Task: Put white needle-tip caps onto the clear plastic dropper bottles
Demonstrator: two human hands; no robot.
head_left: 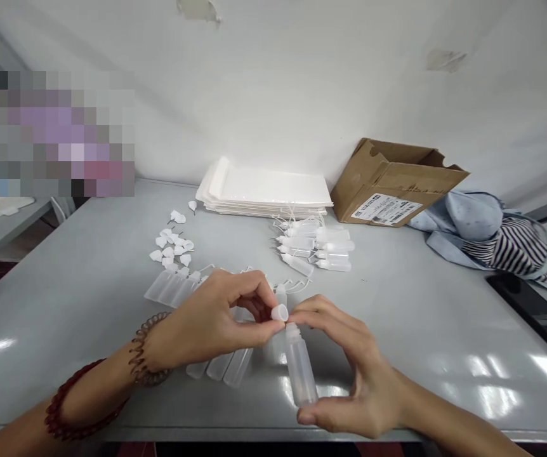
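Observation:
My right hand [349,374] is wrapped round a small translucent plastic bottle [299,371], held tilted with its open neck up and to the left. My left hand [216,317] pinches a small white cap [280,312] right at the bottle's neck, touching or nearly touching it. Under my left hand lie several more empty bottles [228,367] on the grey table [421,330]. A coiled band and a red bead bracelet sit on my left wrist.
Beyond my hands lie a group of capped bottles [316,247], a scatter of small white caps [171,244], more empty bottles [171,287], a stack of clear bags [264,190], an open cardboard box [392,184] and bundled clothing [497,238] at right.

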